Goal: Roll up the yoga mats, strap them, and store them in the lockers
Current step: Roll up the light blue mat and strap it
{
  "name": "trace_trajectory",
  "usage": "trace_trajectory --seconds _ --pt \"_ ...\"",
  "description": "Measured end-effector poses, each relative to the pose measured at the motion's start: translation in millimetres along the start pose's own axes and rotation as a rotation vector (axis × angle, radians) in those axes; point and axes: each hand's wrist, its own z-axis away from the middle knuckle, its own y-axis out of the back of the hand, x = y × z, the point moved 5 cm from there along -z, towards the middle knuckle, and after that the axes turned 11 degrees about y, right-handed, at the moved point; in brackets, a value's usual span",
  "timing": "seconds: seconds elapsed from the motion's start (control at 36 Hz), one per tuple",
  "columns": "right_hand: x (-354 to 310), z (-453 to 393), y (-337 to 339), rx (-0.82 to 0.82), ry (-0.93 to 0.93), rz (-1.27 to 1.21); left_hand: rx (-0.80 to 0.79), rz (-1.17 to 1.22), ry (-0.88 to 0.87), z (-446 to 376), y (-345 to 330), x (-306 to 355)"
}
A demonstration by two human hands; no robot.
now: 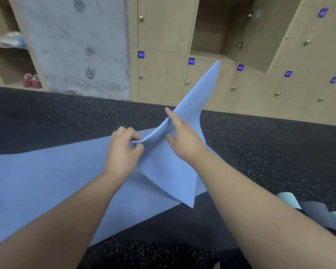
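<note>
Left hand (pixel 122 150) pinching folded edge of blue mat (pixel 37 177), fingers curled round it. Right hand (pixel 184 140) gripping raised end just beside left, index finger straight, corner sticking up past fingertips. Rest of mat flat on floor (pixel 260 144) under and left of both hands; lockers (pixel 163 78) well beyond.

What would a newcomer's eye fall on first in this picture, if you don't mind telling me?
The blue yoga mat stands out first: it lies across the dark speckled floor, its right end lifted and folded into a peak. The left hand pinches the fold at the centre, while the right hand grips it beside, forefinger out. Behind stand beige lockers with blue number tags, one compartment open.
</note>
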Motion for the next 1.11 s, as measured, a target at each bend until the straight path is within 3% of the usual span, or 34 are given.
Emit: trace_trajectory --seconds 0.11,0.22,0.36,0.47,0.61,0.69,0.78,0.94,1.03,1.11 --pt "-9.5 27.3 25.2 0.079 -0.021 0.021 0.001 -0.128 -0.213 15.0 22.8 13.7" --pt "-23.6 49.3 30.7 0.047 -0.009 0.000 -0.028 -0.193 -0.451 30.9 35.2 26.6" --pt "-42.8 56.6 44.9 0.140 0.112 0.019 0.025 -0.264 -0.726 37.8 61.4 44.7" --pt "-54.8 62.5 48.2 0.187 0.212 0.090 0.104 -0.289 -0.810 44.3 84.8 53.0" --pt "-48.4 78.0 21.0 0.096 0.232 0.164 0.043 -0.347 -0.819 63.9 90.6 35.0" --pt "-40.0 94.6 -11.9 -0.039 0.163 0.117 -0.076 -0.383 -0.759 84.6 75.3 -2.7" --pt "-25.7 122.5 -61.1 -0.232 -0.005 0.013 -0.251 -0.426 -0.545 99.0 55.5 -62.3" --pt "-0.2 171.1 -148.2 -0.620 -0.158 -0.013 -0.612 -0.534 -0.142 133.4 30.2 -152.4" --pt "10.1 187.1 -168.1 -0.679 -0.296 -0.123 -0.727 -0.699 0.064 144.4 17.2 -169.8" --pt "20.6 195.9 -178.8 -0.709 -0.299 -0.104 -0.757 -0.755 0.108 149.2 4.9 -170.9"
